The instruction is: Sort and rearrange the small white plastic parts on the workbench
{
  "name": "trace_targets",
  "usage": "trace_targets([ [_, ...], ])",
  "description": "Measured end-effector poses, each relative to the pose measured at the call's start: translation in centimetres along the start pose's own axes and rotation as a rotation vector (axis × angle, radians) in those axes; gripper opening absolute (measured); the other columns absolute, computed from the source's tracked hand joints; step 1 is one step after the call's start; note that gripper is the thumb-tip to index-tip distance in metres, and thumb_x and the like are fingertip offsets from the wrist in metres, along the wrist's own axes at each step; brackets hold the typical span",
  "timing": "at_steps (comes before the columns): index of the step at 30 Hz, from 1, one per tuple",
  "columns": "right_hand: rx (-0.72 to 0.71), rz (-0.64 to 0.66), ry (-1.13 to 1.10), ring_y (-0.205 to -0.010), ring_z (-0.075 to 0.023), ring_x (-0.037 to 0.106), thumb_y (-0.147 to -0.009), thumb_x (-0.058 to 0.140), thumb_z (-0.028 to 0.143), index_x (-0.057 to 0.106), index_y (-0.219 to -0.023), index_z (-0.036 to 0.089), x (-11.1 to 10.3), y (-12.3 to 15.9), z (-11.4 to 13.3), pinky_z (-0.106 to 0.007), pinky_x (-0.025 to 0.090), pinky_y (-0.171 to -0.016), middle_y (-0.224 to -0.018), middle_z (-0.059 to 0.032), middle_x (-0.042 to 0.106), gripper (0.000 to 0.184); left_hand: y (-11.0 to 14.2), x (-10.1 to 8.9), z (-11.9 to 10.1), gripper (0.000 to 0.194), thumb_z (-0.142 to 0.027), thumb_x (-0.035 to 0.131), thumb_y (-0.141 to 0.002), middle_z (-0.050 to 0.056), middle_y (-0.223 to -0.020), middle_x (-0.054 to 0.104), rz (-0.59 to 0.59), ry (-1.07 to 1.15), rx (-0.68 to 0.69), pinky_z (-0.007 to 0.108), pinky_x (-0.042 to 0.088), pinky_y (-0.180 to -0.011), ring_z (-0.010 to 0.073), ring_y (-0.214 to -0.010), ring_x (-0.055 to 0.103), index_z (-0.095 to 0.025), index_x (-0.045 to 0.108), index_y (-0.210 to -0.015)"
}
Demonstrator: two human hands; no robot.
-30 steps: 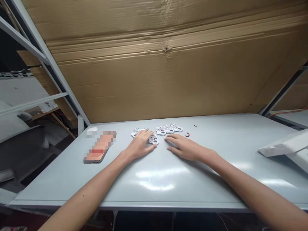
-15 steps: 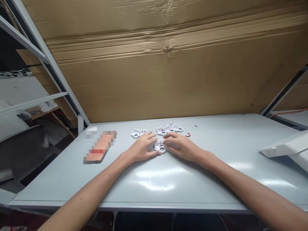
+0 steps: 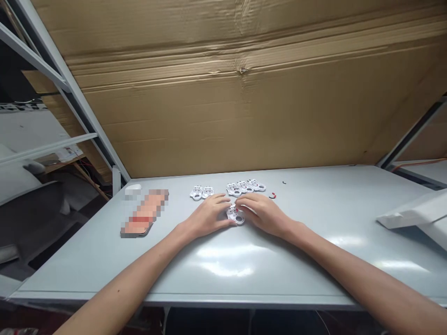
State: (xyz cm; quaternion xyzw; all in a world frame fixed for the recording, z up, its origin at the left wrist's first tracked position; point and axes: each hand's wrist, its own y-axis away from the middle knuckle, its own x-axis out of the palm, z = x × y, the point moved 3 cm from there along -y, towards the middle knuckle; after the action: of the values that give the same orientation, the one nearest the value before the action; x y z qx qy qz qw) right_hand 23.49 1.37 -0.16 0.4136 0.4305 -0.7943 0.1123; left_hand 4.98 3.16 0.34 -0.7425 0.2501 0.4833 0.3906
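Observation:
My left hand [image 3: 209, 216] and my right hand [image 3: 263, 214] rest on the grey table [image 3: 296, 274] and meet around a small white plastic piece [image 3: 236, 215] with round holes and dark marks. Fingertips of both hands hold its sides, and my right fingers partly cover it. Behind my hands lie several similar white pieces [image 3: 244, 187] in a row, with a pair of them [image 3: 202, 192] further left. Neither hand touches those.
A pixelated orange flat object [image 3: 145, 214] and a small white item [image 3: 133, 189] lie at left. A small red piece [image 3: 272, 196] and a black bit [image 3: 284, 182] lie behind my right hand. A white box-like object [image 3: 415, 214] stands at right. Cardboard [image 3: 223, 107] backs the table.
The white piece between my hands has shifted right and toward me. My hands have drawn closer around it, and my left hand has moved right.

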Motion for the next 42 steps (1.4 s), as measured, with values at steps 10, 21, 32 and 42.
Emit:
trace_targets([
  [10,1.018,-0.337,-1.067,-0.097,-0.0163,0.071,-0.09,0.058,0.016,0.069,-0.101,0.018,-2.3,-0.1,-2.5,-0.029,0.057,-0.091,-0.1,-0.0078,0.075,0.015,0.1,-0.2,0.5,0.032,-0.049,0.062,-0.092,0.011,-0.124,0.066,-0.017,-0.07,0.019,0.048,0.043,-0.107,0.0313,-0.126,0.054,-0.02,0.068,-0.105],
  [21,1.081,-0.238,-1.31,-0.122,-0.0245,0.062,-0.085,0.05,0.01,0.068,-0.097,0.017,-1.7,0.2,-3.5,-0.038,0.046,-0.111,-0.121,-0.016,0.07,0.023,0.4,-0.9,0.4,0.039,-0.046,0.063,-0.09,0.014,-0.136,0.059,-0.007,-0.096,-0.021,0.05,0.038,-0.112,0.0334,-0.133,0.048,-0.019,0.064,-0.118],
  [32,0.781,-0.136,-0.51,-0.105,-0.0264,0.07,-0.087,0.05,0.016,0.07,-0.101,0.018,-5.0,0.3,-4.8,-0.046,0.055,-0.095,-0.111,-0.0106,0.074,0.024,0.1,-0.1,0.4,0.045,-0.041,0.064,-0.089,0.018,-0.138,0.057,0.004,-0.115,-0.086,0.051,0.037,-0.114,0.0352,-0.136,0.045,-0.012,0.063,-0.123],
  [42,0.592,0.038,0.091,-0.094,-0.0266,0.07,-0.084,0.045,0.013,0.069,-0.114,0.022,-4.9,1.8,-7.7,-0.04,0.054,-0.08,-0.108,-0.0078,0.075,0.039,0.4,-0.2,2.3,0.05,-0.05,0.054,-0.095,0.014,-0.155,0.039,0.04,-0.105,-0.229,0.06,0.027,-0.115,0.0379,-0.147,0.024,-0.023,0.056,-0.137],
])
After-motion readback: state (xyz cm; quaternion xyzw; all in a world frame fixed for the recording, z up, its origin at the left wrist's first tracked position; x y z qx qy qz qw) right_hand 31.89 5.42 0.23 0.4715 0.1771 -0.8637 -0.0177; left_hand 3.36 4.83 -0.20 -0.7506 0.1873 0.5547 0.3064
